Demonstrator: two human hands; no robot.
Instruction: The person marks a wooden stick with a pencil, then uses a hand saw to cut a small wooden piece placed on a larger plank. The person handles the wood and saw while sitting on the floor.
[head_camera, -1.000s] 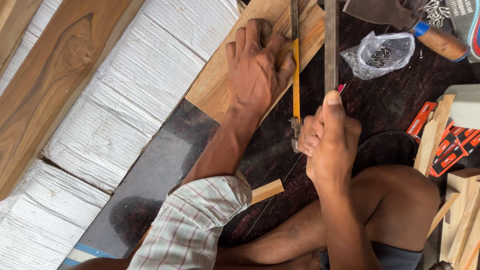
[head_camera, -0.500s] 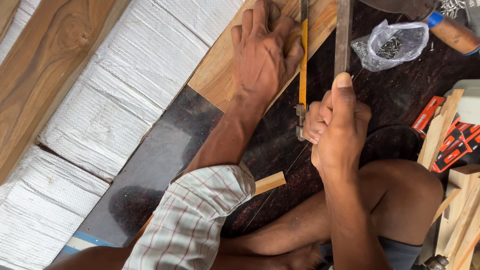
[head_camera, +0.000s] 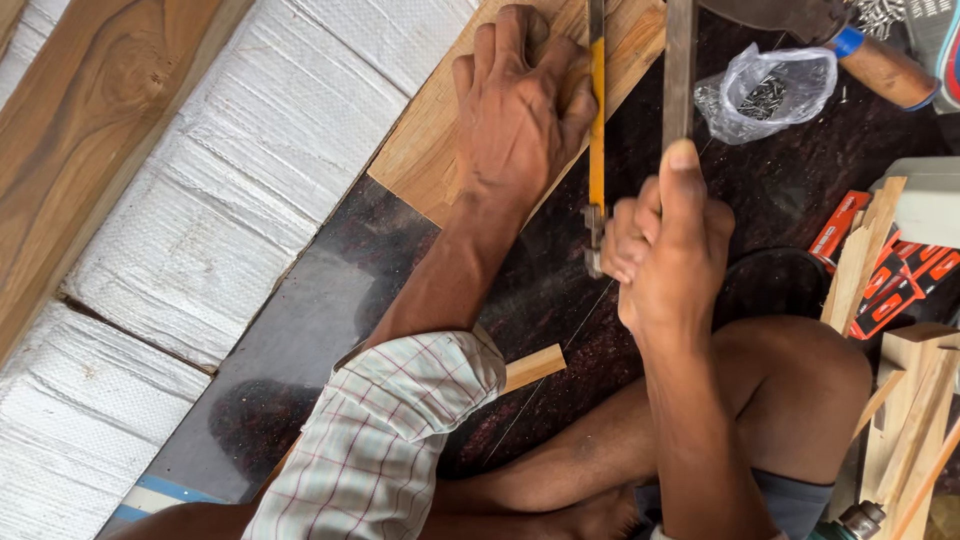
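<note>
My left hand (head_camera: 523, 100) presses flat on a light wooden board (head_camera: 425, 150) that lies on the dark stone floor. My right hand (head_camera: 665, 250) grips the handle of a hacksaw (head_camera: 680, 70), thumb along its metal frame. The saw's yellow blade (head_camera: 597, 110) runs along the board's right edge, right beside my left hand's fingers. A small wooden offcut (head_camera: 533, 367) lies near my left elbow, partly hidden by the checked sleeve.
White woven sacks (head_camera: 230, 190) and a brown plank (head_camera: 90, 130) cover the floor at left. A clear bag of nails (head_camera: 765, 90) and a wooden-handled tool (head_camera: 880, 65) lie top right. Orange packets (head_camera: 880, 285) and wood strips (head_camera: 915, 400) crowd the right edge.
My right hand has drawn the saw slightly toward me along the board's edge. My left hand keeps pressing on the board. The view has shifted a little.
</note>
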